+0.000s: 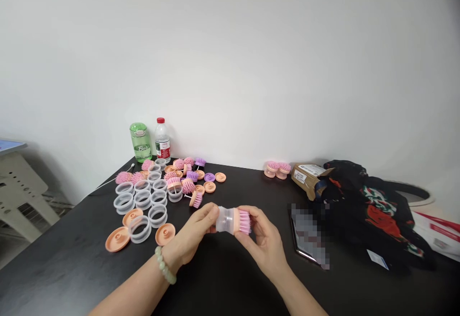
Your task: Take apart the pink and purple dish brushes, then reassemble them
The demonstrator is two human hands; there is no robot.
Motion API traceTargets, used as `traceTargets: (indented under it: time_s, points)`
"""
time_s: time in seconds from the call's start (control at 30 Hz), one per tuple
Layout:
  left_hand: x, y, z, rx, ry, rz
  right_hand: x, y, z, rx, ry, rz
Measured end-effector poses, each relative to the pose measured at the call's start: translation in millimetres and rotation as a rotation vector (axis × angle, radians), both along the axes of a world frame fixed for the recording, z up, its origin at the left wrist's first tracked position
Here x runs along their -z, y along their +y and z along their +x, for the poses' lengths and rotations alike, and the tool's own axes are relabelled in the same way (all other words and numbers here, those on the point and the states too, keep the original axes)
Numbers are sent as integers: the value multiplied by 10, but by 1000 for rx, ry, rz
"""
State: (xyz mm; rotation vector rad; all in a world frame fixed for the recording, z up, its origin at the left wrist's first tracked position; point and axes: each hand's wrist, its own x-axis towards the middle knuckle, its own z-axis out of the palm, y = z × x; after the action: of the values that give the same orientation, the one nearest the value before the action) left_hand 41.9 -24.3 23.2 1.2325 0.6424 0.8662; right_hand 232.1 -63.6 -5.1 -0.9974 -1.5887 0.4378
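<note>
Just above the table, my two hands hold the parts of a small scrubbing brush end to end. My left hand is closed on the clear plastic ring. Wrapped around the pink-bristled brush head are the fingers of my right hand. The ring and the head's peach base touch, lying sideways. Left of my left hand are more clear rings and round peach caps. Behind them lie loose brush heads, pink and purple, some with a stem showing. My palms hide the far ends of the held parts.
Two pink brushes stand by the wall. On the right are a cardboard box, a phone with a blurred screen and a black patterned cloth item. A green bottle and a red-capped bottle stand at the back left.
</note>
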Motion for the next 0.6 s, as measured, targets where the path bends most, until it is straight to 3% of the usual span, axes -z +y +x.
traceTargets:
  time_s: [0.23,0.43,0.6]
  points:
    - [-73,-8,-27,34,-140,81,-25,3,-1,-8,-8,26]
    - [-11,20,0,-21,-31,10,-54,-13,-12,-30,-25,47]
    - [-70,30,-16,-17,-98,50,-72,-17,1,-60,-25,55]
